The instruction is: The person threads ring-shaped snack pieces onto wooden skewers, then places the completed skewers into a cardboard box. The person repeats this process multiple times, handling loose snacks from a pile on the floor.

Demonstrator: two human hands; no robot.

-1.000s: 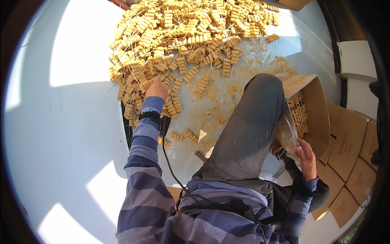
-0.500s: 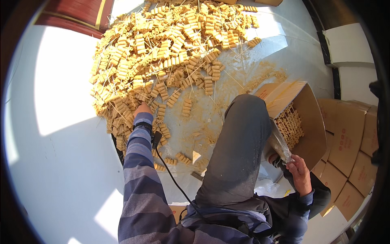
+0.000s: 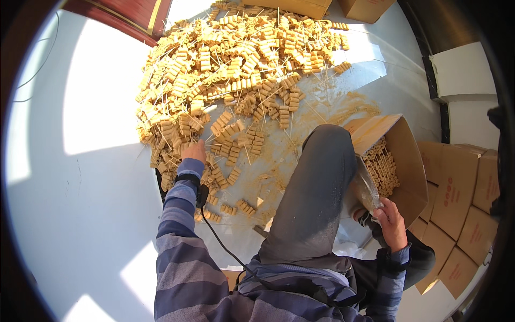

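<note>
A large heap of tan ridged rolls on thin sticks covers the floor ahead of me. At its near left edge, my left hand reaches in among the skewered rolls. Its fingers are mostly hidden, so what they grip does not show. My right hand pinches the rim of a clear plastic bag, which hangs out of an open cardboard box. The box lies tilted beside my raised knee, its mouth toward me. Inside it, skewered rolls are stacked with their ends showing.
Closed cardboard boxes are stacked at the right. More cardboard boxes stand beyond the heap. Tan crumbs are scattered on the floor. A few loose skewered rolls lie near my knee. A dark cable runs from my left wrist.
The view has shifted, showing more of the boxes beyond the heap. Several skewered rolls beside my left hand lie differently. My right hand still holds the bag's rim.
</note>
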